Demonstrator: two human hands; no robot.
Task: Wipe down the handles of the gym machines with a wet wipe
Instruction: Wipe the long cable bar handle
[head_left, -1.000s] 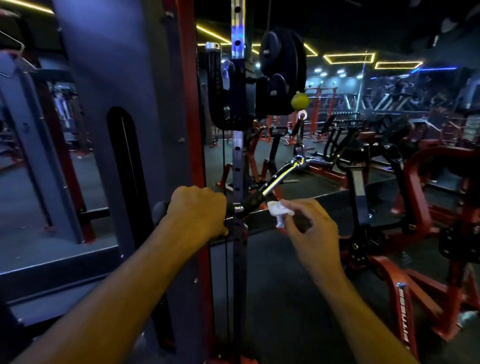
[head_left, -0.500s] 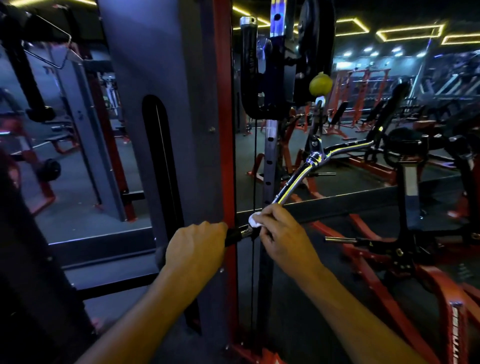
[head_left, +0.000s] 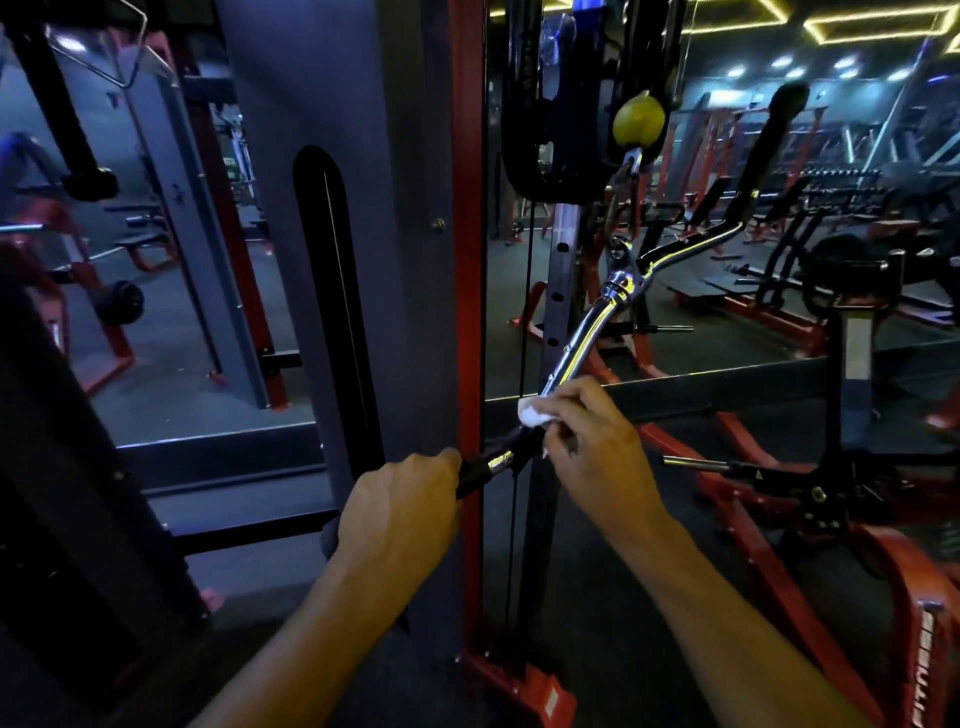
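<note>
At the lower centre of the frame, the left hand (head_left: 400, 512) still grips the black near end of the chrome bar handle (head_left: 576, 343), as half a second ago. The right hand (head_left: 592, 447) has slid a little up the bar, pinching the white wet wipe (head_left: 532, 413) around it where black grip meets chrome. Both hands stay clamped, near each other but apart. A yellow ball stopper (head_left: 638, 120) hangs above.
</note>
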